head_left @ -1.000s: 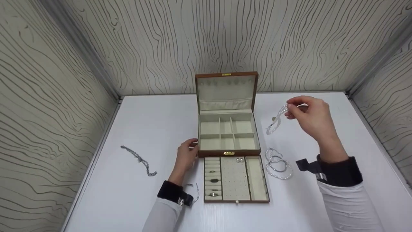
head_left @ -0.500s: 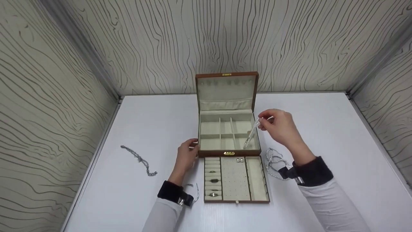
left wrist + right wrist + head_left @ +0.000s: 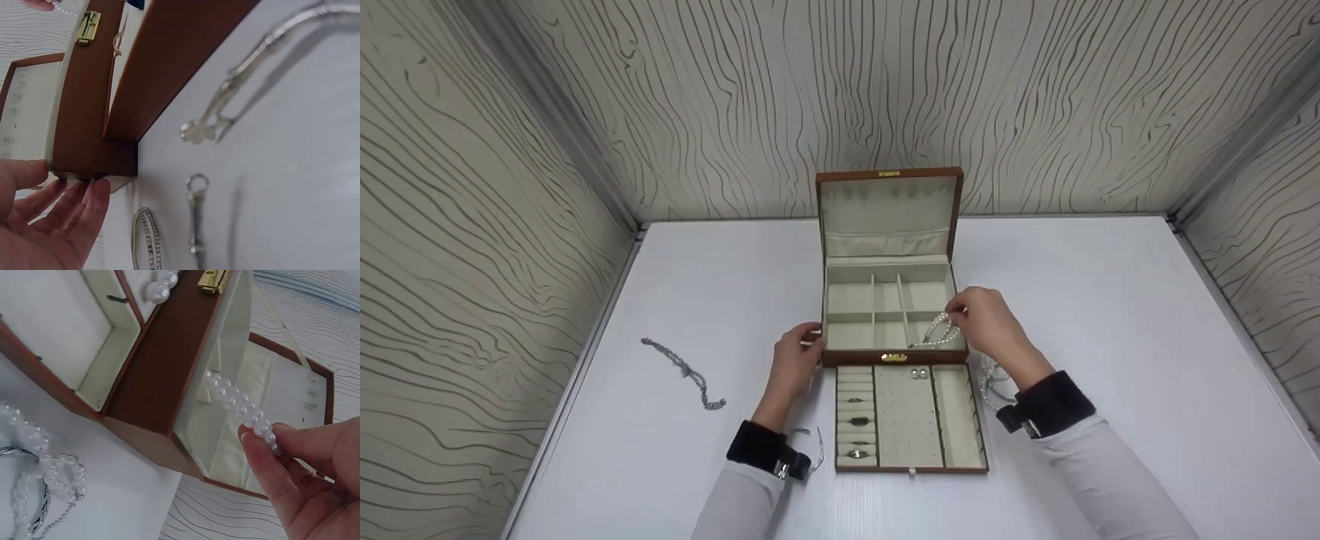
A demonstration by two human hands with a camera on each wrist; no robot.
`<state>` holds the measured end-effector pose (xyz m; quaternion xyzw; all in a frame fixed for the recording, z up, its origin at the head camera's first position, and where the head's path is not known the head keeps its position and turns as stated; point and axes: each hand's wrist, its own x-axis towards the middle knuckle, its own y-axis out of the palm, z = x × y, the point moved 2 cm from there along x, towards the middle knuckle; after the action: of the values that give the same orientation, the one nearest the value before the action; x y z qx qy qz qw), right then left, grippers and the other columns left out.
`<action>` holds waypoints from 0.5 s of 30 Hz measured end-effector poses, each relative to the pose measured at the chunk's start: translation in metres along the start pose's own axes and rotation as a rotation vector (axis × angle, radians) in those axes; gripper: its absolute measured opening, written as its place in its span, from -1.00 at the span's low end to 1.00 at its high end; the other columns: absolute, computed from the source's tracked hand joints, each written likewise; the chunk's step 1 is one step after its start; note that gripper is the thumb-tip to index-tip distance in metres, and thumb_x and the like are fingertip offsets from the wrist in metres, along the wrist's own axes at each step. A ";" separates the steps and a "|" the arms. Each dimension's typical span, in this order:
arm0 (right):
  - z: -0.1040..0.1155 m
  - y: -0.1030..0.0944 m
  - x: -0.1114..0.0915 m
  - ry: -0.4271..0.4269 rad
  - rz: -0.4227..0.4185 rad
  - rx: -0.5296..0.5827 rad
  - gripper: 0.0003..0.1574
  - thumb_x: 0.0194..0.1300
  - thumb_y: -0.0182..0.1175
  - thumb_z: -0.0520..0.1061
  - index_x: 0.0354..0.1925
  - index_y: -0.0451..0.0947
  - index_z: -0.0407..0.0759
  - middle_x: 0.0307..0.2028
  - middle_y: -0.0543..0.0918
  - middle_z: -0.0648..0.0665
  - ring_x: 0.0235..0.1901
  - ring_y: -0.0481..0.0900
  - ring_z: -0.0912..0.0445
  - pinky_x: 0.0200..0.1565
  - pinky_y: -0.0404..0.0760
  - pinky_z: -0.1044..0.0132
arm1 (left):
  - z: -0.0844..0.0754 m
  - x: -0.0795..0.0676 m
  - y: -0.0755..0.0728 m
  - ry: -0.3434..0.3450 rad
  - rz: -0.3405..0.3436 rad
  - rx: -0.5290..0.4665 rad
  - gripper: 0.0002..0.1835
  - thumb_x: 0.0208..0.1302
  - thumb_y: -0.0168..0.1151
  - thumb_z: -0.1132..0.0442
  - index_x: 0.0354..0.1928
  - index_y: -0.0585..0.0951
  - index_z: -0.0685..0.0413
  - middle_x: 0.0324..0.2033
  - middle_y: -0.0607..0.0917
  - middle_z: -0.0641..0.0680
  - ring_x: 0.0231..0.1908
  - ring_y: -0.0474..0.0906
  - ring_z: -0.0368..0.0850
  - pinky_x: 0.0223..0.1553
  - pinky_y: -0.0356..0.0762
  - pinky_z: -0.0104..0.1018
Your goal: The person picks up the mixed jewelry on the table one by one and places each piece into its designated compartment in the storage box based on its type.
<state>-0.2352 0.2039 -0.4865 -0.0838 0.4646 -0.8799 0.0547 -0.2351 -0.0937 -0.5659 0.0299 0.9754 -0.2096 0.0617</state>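
Observation:
My right hand (image 3: 994, 319) pinches a white pearl bracelet (image 3: 941, 330) between thumb and fingertips, plainly seen in the right wrist view. The doubled bracelet (image 3: 239, 402) hangs into the front right compartment of a brown jewelry box (image 3: 840, 358). The box's lid (image 3: 889, 214) stands raised at the back. At the box's left side, my left hand (image 3: 795, 364) touches the front corner with fairly straight fingers. Below the box front, a pulled-out drawer (image 3: 911, 420) holds several rings (image 3: 859, 421) in its left rows and two pearl stud earrings (image 3: 919, 373) on its middle panel.
Right of the drawer lie more pearl strands (image 3: 59, 475) and a twisted silver bangle (image 3: 44, 500), partly hidden by the right wrist. A silver chain bracelet (image 3: 684, 371) lies at far left. Silver bracelet ends (image 3: 197, 132) show near my left wrist.
My right hand has carried the pearl bracelet leftward from the table's right side, then lowered it into the box's front right compartment. The left hand has stayed at the box's side.

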 end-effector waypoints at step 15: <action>-0.010 0.023 0.007 -0.103 -0.119 -0.134 -0.88 0.14 0.32 -0.41 -0.32 0.74 -0.29 -0.33 0.71 -0.19 -0.28 0.67 -0.13 -0.21 0.65 0.00 | 0.000 -0.001 0.000 0.003 -0.010 -0.006 -0.65 0.40 0.15 0.31 0.18 0.54 0.24 -0.11 0.65 0.16 -0.27 0.62 -0.10 -0.28 0.64 -0.29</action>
<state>-0.2438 0.1979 -0.5109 -0.1601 0.5133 -0.8429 0.0206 -0.2344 -0.0935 -0.5663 0.0254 0.9762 -0.2071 0.0591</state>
